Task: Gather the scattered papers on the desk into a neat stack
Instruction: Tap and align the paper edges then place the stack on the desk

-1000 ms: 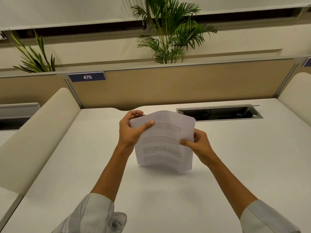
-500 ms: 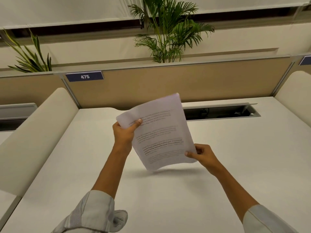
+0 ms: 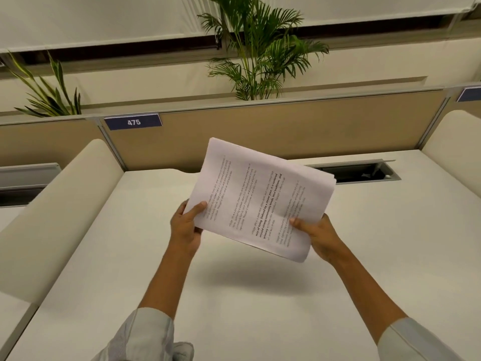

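At the far left, a cream padded divider [image 3: 59, 217] slopes along the left edge of the desk [image 3: 260, 308]. Above it, on the tan partition [image 3: 286, 131] that runs along the desk's back edge, sits a blue plate marked 475 [image 3: 132, 122], with a spiky plant [image 3: 46, 92] behind the partition's left part.

The left hand [image 3: 186, 227] reaches up over the middle of the desk and is closed on the near left corner of the stack of papers [image 3: 260, 199], thumb on top of the printed sheet and the other fingers hidden beneath. The papers are gathered into one stack, held in the air above the desk's middle and clear of the surface, their shadow lying on the desktop below. The stack is turned so its lines of text run up and away, and the sheet edges at its far right corner are slightly fanned.

The right hand [image 3: 316, 235] grips the near right edge of the stack, thumb pressed on top, fingers underneath. Light sleeves cover both forearms near the bottom edge.

Behind the stack, a palm [image 3: 260, 53] rises beyond the partition. To the right, an open cable slot [image 3: 364, 171] lies near the desk's back edge, and a second cream divider [image 3: 455, 149] borders the right edge.
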